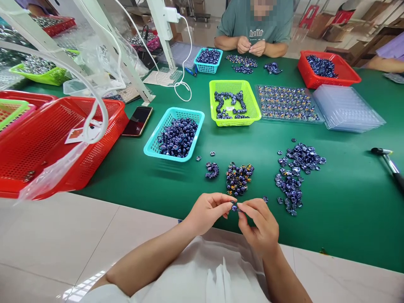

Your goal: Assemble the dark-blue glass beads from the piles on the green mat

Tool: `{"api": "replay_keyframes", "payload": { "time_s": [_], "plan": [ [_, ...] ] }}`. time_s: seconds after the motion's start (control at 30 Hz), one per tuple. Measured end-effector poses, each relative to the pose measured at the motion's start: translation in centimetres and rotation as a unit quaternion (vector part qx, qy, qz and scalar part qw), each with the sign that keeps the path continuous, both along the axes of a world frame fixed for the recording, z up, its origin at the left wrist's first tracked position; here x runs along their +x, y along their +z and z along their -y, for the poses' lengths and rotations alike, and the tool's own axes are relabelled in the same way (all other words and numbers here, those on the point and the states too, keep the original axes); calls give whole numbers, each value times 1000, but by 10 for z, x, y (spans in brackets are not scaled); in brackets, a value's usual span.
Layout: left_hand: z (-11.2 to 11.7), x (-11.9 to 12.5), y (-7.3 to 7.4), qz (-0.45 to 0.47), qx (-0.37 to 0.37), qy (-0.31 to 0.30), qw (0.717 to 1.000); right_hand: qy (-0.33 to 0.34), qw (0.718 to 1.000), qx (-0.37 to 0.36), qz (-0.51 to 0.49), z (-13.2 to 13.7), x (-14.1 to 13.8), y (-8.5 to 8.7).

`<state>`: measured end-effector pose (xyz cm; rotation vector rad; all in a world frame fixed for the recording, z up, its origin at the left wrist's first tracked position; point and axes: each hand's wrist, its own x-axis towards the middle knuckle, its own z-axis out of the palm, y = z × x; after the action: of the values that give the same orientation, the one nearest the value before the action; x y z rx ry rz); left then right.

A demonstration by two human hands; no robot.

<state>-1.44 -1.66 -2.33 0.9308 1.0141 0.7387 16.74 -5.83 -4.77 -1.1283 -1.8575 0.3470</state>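
My left hand (pixel 208 211) and my right hand (pixel 260 224) meet at the near edge of the green table (pixel 347 202). Both pinch one small dark blue round piece (pixel 234 206) between their fingertips. Just beyond my hands lies a small heap of blue pieces with yellow marks (pixel 238 178). A short stacked row of pieces (pixel 212 170) lies to its left. A larger loose spread of blue pieces (pixel 295 170) lies to the right.
A turquoise basket (pixel 151 147) of blue pieces, a lime basket (pixel 251 103), a filled clear tray (pixel 288 104) and stacked empty trays (pixel 347 110) sit further back. A red basket (pixel 47 143), phone (pixel 138 120) and hammer (pixel 389 164) flank them. Another person (pixel 255 29) works opposite.
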Motion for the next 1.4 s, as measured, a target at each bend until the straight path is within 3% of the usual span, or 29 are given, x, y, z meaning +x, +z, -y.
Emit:
{"api": "replay_keyframes", "payload": {
  "time_s": [0.1, 0.3, 0.57, 0.9, 1.4],
  "plan": [
    [2, 0, 1, -11, 24, 8, 1000, -41, 999, -6, -25, 1, -4, 0],
    [2, 0, -1, 9, 41, 15, 999, 15, 996, -53, -67, 0, -8, 5],
    [5, -2, -6, 5, 62, 4, 998, -4, 998, -31, -54, 0, -9, 0],
    [8, -6, -13, -55, 189, -6, 980, -30, 998, -23, -47, 0, -14, -3],
    [13, 0, -12, -82, 171, 22, 982, -83, 980, -143, -108, 0, -22, 7]
  ]
}}
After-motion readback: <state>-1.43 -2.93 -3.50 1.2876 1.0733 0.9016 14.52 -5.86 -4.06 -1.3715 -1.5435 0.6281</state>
